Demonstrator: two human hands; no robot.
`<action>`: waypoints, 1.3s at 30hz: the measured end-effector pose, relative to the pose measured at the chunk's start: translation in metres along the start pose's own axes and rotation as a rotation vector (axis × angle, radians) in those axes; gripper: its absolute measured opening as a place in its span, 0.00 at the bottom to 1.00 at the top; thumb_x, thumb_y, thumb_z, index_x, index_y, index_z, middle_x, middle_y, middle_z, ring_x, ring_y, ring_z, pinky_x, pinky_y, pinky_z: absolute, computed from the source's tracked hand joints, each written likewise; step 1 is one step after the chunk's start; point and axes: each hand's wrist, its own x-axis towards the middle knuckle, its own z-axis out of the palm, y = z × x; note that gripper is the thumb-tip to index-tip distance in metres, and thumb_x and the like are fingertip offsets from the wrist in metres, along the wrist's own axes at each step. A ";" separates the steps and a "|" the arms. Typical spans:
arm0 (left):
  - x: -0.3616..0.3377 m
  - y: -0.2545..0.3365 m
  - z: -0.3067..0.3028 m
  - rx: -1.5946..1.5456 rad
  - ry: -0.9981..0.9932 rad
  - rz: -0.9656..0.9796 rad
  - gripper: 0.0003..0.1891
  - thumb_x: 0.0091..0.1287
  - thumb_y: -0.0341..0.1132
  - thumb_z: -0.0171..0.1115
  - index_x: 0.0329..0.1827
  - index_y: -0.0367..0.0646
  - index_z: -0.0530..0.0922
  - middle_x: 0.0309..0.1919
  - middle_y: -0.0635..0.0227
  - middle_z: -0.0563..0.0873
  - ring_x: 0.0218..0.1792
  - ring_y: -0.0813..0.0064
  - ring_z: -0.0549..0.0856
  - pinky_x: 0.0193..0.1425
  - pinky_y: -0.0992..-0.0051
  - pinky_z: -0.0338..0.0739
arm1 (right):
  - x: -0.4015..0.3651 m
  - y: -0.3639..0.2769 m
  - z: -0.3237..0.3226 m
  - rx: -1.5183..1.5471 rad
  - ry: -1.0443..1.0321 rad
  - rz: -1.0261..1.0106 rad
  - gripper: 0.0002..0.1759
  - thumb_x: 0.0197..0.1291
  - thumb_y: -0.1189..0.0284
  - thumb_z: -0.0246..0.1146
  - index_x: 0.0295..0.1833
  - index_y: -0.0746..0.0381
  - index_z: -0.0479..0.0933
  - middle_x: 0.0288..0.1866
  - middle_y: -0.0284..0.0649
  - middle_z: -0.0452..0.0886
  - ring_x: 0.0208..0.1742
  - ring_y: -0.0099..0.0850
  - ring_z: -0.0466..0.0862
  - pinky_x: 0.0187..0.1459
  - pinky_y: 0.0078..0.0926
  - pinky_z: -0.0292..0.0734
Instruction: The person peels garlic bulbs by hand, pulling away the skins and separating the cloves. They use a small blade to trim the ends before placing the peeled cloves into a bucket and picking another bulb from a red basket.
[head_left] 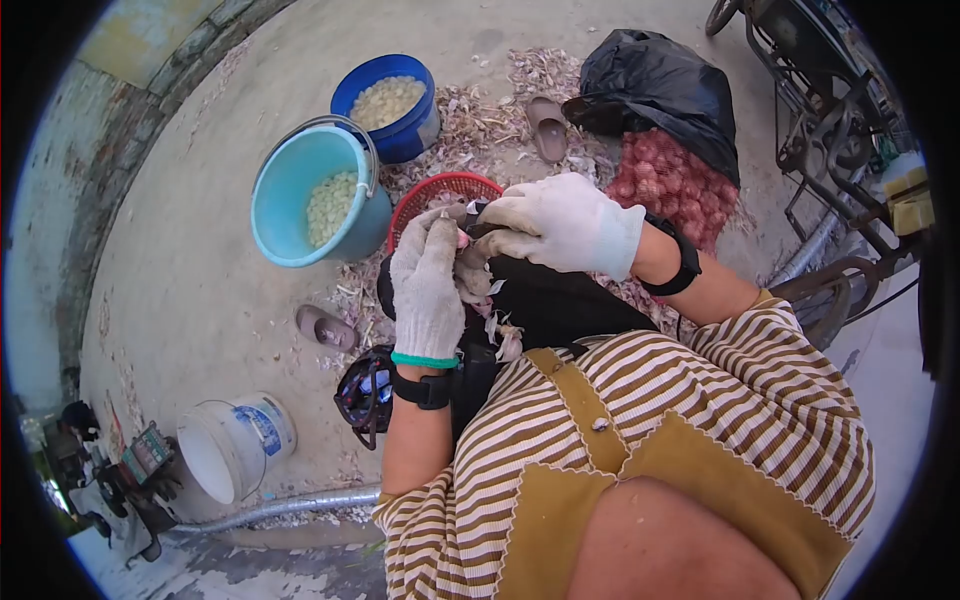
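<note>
Both of my hands wear whitish work gloves and meet above my dark-clad lap. My left hand [428,280] is closed, pinching a pinkish garlic clove [463,239] at its fingertips. My right hand [560,222] is closed too, its fingers bent against the left fingertips; a small dark thing shows there, but I cannot make out what it is. Loose garlic skins [508,340] lie on my lap below the hands. Just beyond them stands a red plastic basket [460,182], partly hidden by the gloves.
A light-blue bucket [290,200] and a dark-blue bucket [405,148] hold peeled cloves. A red net sack of garlic [665,185] sits under a black plastic bag [660,85]. A white bucket [225,450] lies tipped at left. Slippers [327,328] and skins litter the ground.
</note>
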 end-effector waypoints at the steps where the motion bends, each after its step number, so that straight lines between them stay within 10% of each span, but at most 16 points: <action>1: 0.000 0.000 0.000 0.028 0.016 0.020 0.12 0.75 0.35 0.52 0.52 0.37 0.77 0.27 0.74 0.78 0.20 0.84 0.77 0.20 0.84 0.72 | 0.000 -0.003 -0.004 -0.029 -0.032 -0.017 0.17 0.62 0.59 0.60 0.50 0.57 0.79 0.41 0.44 0.83 0.43 0.43 0.84 0.43 0.39 0.79; 11: -0.016 0.016 -0.017 -0.148 -0.349 -0.257 0.13 0.74 0.32 0.50 0.55 0.35 0.77 0.33 0.70 0.81 0.25 0.82 0.81 0.22 0.82 0.75 | -0.003 0.010 0.000 0.497 -0.115 -0.234 0.13 0.64 0.62 0.62 0.45 0.58 0.83 0.35 0.42 0.84 0.34 0.34 0.84 0.36 0.33 0.78; 16: -0.028 -0.002 0.000 0.021 -0.063 0.164 0.21 0.69 0.26 0.54 0.65 0.36 0.70 0.48 0.60 0.80 0.31 0.81 0.83 0.26 0.83 0.76 | -0.001 0.012 0.001 0.852 -0.225 0.119 0.14 0.66 0.64 0.63 0.48 0.62 0.82 0.33 0.38 0.84 0.33 0.23 0.78 0.39 0.25 0.76; 22: -0.028 -0.008 0.000 0.086 -0.001 0.154 0.20 0.68 0.26 0.58 0.63 0.35 0.72 0.34 0.67 0.83 0.26 0.82 0.81 0.26 0.84 0.74 | 0.001 0.007 0.013 0.825 -0.087 -0.059 0.14 0.64 0.66 0.64 0.45 0.66 0.82 0.31 0.33 0.82 0.28 0.19 0.77 0.29 0.18 0.72; 30: -0.036 0.005 -0.004 -0.376 -0.128 0.112 0.15 0.77 0.35 0.47 0.58 0.34 0.74 0.30 0.62 0.84 0.21 0.77 0.80 0.22 0.80 0.73 | -0.010 0.012 0.006 1.126 -0.364 0.235 0.15 0.67 0.62 0.60 0.47 0.63 0.82 0.29 0.30 0.80 0.27 0.19 0.75 0.29 0.18 0.70; 34: -0.036 -0.001 -0.014 -0.487 -0.162 0.110 0.16 0.77 0.36 0.48 0.60 0.34 0.72 0.31 0.60 0.84 0.22 0.75 0.81 0.21 0.79 0.74 | -0.009 0.030 0.014 1.118 -0.383 0.262 0.16 0.67 0.61 0.59 0.48 0.62 0.82 0.27 0.31 0.80 0.25 0.21 0.76 0.28 0.21 0.72; 37: -0.037 0.003 -0.019 -0.358 -0.130 0.163 0.19 0.77 0.41 0.49 0.60 0.33 0.72 0.34 0.62 0.83 0.22 0.77 0.80 0.20 0.82 0.69 | 0.000 0.045 0.029 0.143 -0.085 0.157 0.18 0.64 0.60 0.62 0.48 0.65 0.81 0.30 0.42 0.82 0.30 0.29 0.81 0.35 0.29 0.76; 39: -0.037 0.007 -0.017 -0.261 -0.098 0.158 0.19 0.77 0.39 0.49 0.61 0.33 0.72 0.34 0.62 0.83 0.22 0.78 0.80 0.20 0.83 0.69 | -0.004 0.030 0.014 0.285 -0.177 0.230 0.19 0.64 0.60 0.63 0.49 0.65 0.81 0.31 0.43 0.82 0.31 0.30 0.82 0.36 0.29 0.76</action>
